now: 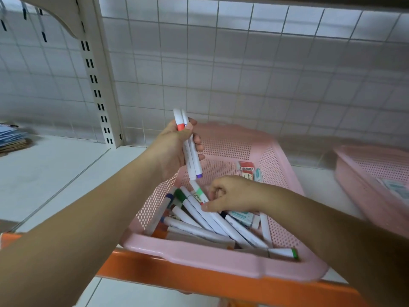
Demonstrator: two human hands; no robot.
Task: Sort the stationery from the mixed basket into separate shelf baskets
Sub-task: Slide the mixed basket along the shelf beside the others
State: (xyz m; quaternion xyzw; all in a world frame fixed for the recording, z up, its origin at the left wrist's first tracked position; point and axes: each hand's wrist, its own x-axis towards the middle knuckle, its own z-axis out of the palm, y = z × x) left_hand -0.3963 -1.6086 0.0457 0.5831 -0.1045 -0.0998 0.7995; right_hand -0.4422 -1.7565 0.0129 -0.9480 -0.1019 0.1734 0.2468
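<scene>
Gripped in our left hand point(174, 147): two markers point(194, 160). Our right hand point(232, 196) pinches a green-banded marker point(199, 192) in the pink basket point(199, 260). Step: gathering markers; next, lift it clear.

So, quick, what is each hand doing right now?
Left hand: closed around two markers.
Right hand: fingers curled, pinching a green-banded marker in the pink basket.

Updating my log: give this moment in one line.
left hand: two white plastic markers | right hand: pinches green-banded white marker in pink plastic basket
</scene>
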